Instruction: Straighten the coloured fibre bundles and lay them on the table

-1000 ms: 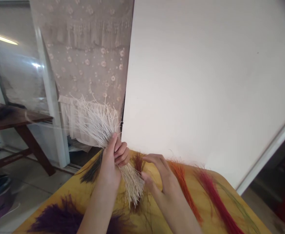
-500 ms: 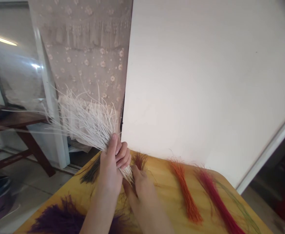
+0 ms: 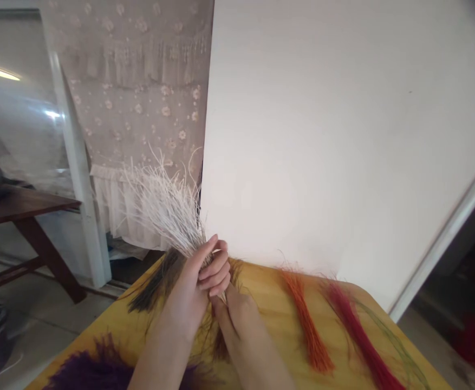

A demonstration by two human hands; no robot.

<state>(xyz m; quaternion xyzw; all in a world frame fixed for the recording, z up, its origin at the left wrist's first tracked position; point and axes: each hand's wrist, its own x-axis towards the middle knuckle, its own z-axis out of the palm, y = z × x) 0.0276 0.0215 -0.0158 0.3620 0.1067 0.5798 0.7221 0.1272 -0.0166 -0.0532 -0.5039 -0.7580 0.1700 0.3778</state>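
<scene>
A bundle of thin white strands (image 3: 170,214) fans out up and to the left, above the table. Wrapped around its narrower part are the fingers of my left hand (image 3: 207,271). Just below, my right hand (image 3: 239,314) pinches the lower end of the same bundle, most of which is hidden by the fingers. Behind my hands lies a brown bundle of strands (image 3: 221,344), partly covered. A dark grey bundle (image 3: 154,290) rests left of my left hand, and a purple bundle (image 3: 93,365) spreads under my left forearm.
On the yellow wooden table (image 3: 273,325) are an orange bundle (image 3: 308,325), a crimson bundle (image 3: 359,336) and a few green strands (image 3: 397,338). A white panel (image 3: 302,146) stands behind it. To the left are a lace curtain (image 3: 140,97) and a brown wooden bench (image 3: 38,211).
Both hands and the white bundle have shifted slightly right and down, and the long stray strands now reach less far left. The view has turned a little to the right.
</scene>
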